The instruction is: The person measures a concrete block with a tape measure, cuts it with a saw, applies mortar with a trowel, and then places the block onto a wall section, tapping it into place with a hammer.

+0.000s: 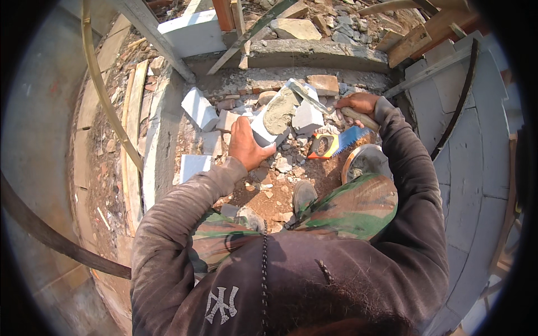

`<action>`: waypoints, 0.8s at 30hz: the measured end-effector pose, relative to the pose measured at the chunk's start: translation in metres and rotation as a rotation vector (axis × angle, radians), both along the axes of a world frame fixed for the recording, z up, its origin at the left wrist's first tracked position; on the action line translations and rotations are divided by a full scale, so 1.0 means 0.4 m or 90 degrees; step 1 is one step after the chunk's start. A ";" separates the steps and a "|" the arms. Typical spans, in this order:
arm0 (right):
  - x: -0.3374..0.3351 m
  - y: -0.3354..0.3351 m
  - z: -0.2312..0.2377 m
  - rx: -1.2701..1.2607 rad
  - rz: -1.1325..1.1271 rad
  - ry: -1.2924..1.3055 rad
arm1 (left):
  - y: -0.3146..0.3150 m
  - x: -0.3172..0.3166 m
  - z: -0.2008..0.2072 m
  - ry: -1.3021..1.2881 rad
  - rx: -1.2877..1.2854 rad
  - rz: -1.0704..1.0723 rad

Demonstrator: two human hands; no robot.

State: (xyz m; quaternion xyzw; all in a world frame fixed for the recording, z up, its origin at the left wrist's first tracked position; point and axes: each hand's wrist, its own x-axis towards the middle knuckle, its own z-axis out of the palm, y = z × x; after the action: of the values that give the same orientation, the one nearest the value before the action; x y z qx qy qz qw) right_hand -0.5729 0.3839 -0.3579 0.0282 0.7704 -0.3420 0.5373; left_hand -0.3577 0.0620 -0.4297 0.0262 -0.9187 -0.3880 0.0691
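Mortar (281,112) is spread on a white block (263,134), gripped at its near end by the left hand (249,144); by its right edge, a trowel (310,98) is clasped by the right hand (360,108).

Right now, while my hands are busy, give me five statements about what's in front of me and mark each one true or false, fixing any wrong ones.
1. The left hand is on a block that has mortar on it. True.
2. The right hand is empty. False: it holds a trowel by its handle.
3. The saw has a blue blade. True.
4. The round container stands to the left of the left hand. False: it is on the right, beside the right knee.
5. The trousers are plain white. False: they have a green and brown camouflage pattern.
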 end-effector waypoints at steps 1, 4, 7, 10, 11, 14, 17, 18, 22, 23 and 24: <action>0.004 -0.017 0.001 0.011 -0.004 -0.001 | -0.001 -0.002 0.001 -0.003 -0.004 0.007; 0.032 -0.058 0.014 -0.063 0.174 -0.045 | -0.003 -0.004 0.000 0.026 -0.029 -0.012; 0.052 -0.089 0.047 -0.094 0.215 -0.059 | -0.005 -0.007 -0.001 0.018 -0.027 -0.015; 0.059 -0.115 0.078 -0.072 0.220 -0.060 | -0.003 -0.008 -0.001 0.022 -0.041 -0.014; 0.066 -0.122 0.081 -0.047 0.218 -0.055 | -0.003 -0.008 -0.001 0.012 -0.044 -0.017; 0.104 -0.131 0.065 -0.101 0.277 -0.018 | -0.003 -0.005 0.000 0.008 -0.030 -0.007; 0.162 -0.109 0.027 -0.146 0.297 0.043 | -0.005 -0.002 -0.001 -0.010 -0.029 0.000; 0.177 -0.100 0.014 -0.125 0.293 0.067 | -0.007 -0.001 -0.002 -0.010 -0.032 0.005; 0.168 -0.030 0.034 -0.013 0.258 0.183 | -0.010 -0.003 -0.007 0.011 -0.025 0.002; 0.157 -0.020 0.047 -0.024 0.264 0.184 | -0.010 -0.004 -0.007 0.006 -0.025 -0.001; 0.142 -0.011 0.066 -0.015 0.288 0.312 | -0.009 -0.004 -0.008 0.018 -0.029 0.007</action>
State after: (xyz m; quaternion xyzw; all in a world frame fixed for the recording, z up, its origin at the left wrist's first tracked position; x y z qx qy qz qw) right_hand -0.5159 0.3795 -0.3315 -0.2326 0.8595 -0.2196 0.3988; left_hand -0.3593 0.0582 -0.4329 0.0244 -0.9259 -0.3671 0.0852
